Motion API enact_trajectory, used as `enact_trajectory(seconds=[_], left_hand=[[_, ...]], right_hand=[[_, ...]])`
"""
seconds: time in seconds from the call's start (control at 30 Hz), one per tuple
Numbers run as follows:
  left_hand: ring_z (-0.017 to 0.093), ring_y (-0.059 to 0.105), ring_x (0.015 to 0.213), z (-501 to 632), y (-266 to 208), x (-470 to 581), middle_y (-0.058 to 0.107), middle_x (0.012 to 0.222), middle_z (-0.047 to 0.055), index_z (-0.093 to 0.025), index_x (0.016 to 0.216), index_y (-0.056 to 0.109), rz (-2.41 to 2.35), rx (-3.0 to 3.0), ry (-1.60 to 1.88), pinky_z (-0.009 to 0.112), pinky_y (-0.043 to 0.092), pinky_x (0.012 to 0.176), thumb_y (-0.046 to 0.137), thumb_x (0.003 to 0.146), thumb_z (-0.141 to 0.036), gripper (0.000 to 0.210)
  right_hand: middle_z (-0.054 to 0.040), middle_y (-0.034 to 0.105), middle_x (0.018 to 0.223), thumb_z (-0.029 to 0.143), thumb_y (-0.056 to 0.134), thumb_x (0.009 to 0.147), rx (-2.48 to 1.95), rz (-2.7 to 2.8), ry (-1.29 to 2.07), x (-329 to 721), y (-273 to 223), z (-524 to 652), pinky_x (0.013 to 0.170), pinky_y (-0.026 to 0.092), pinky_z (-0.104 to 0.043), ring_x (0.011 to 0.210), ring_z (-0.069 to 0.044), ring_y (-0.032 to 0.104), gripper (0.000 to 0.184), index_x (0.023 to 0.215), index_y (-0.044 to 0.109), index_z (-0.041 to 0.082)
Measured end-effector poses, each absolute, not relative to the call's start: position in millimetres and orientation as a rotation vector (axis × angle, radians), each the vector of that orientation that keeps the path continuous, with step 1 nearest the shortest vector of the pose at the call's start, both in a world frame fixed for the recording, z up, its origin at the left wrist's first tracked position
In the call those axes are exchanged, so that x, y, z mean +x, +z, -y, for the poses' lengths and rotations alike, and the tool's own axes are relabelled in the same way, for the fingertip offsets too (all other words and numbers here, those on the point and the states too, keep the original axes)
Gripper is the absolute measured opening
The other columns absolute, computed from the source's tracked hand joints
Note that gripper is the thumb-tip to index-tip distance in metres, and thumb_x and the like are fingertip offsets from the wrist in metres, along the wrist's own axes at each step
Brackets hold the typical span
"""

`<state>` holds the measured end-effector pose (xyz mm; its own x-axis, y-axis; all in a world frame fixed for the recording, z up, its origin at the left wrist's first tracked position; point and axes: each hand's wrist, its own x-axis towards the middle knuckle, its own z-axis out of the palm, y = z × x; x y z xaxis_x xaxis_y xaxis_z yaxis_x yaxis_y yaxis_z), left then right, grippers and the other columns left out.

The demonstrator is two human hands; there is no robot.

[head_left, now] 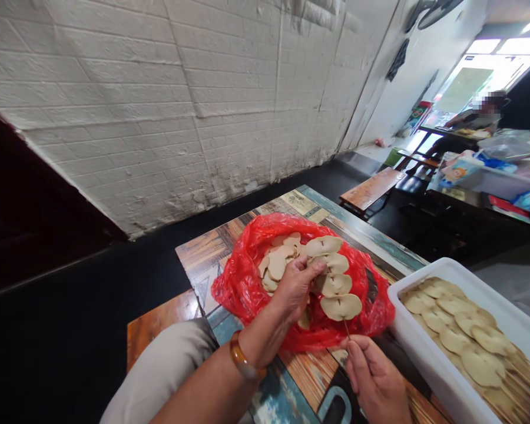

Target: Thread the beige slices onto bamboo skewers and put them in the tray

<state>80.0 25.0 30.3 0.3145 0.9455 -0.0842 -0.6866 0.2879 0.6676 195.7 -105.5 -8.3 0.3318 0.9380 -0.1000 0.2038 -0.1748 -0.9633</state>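
Observation:
My right hand [375, 377] pinches the lower end of a thin wooden skewer [346, 327]. Several flat, round, beige slices [341, 307] are threaded along it in a row. Around the slices near the top of the row, my left hand [298, 285] is closed, thumb on the face of one. Beneath both hands an open red plastic bag [242, 294] is spread on the table, with a heap of loose beige slices [279, 262] inside. To the right stands a white plastic tub [441, 377] holding filled skewers [454, 324], their sticks pointing toward the lower right.
The patterned wooden table [307, 377] is under the bag and tub. A wooden bench [371, 188] stands beyond it, and a white brick-pattern wall [159, 118] runs along the left. A person [481, 118] sits at a far table; a cluttered table [477, 182] is at right.

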Motion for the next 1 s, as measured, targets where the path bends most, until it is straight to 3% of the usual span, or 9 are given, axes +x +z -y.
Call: enact_trajectory(seconds=[0.13,0.3,0.53,0.77,1.0], left_hand=[[0.012,0.061,0.067,-24,31,80,0.068,0.083,0.007,-0.012,0.095,0.066,-0.544,0.552,1.147,0.023,0.047,0.064,0.074,0.065,-0.03,0.036],[0.014,0.062,0.078,-25,33,80,0.068,0.095,0.008,-0.014,0.104,0.064,-0.508,0.537,1.174,0.025,0.048,0.074,0.075,0.063,-0.025,0.043],[0.014,0.061,0.071,-27,26,80,0.068,0.086,0.008,-0.014,0.106,0.064,-0.588,0.63,1.219,0.025,0.047,0.067,0.074,0.065,-0.029,0.046],[0.016,0.062,0.08,-26,29,79,0.067,0.095,0.008,-0.015,0.109,0.062,-0.525,0.662,1.222,0.026,0.047,0.073,0.076,0.062,-0.028,0.05],[0.017,0.062,0.081,-25,31,79,0.066,0.098,0.008,-0.016,0.107,0.062,-0.546,0.66,1.248,0.027,0.047,0.074,0.078,0.059,-0.026,0.051]], right_hand=[[0.0079,0.036,0.044,0.055,0.048,0.081,-1.61,1.063,0.98,196,-10,106,0.037,0.028,-0.02,0.037,-0.009,0.034,0.037,0.071,0.055,0.02],[0.0066,0.039,0.046,0.054,0.048,0.081,-1.623,1.114,0.961,201,-18,106,0.038,0.032,-0.02,0.038,-0.01,0.039,0.037,0.074,0.058,0.019],[0.0055,0.044,0.047,0.054,0.048,0.081,-1.605,1.152,1.103,212,-34,107,0.039,0.035,-0.021,0.039,-0.012,0.043,0.035,0.079,0.058,0.02],[0.0059,0.041,0.046,0.055,0.047,0.081,-1.639,1.138,0.971,203,-21,107,0.037,0.032,-0.02,0.038,-0.011,0.041,0.036,0.074,0.056,0.02],[0.003,0.052,0.049,0.057,0.048,0.079,-1.663,1.172,0.849,199,-14,105,0.038,0.038,-0.02,0.038,-0.01,0.045,0.039,0.069,0.059,0.021]])
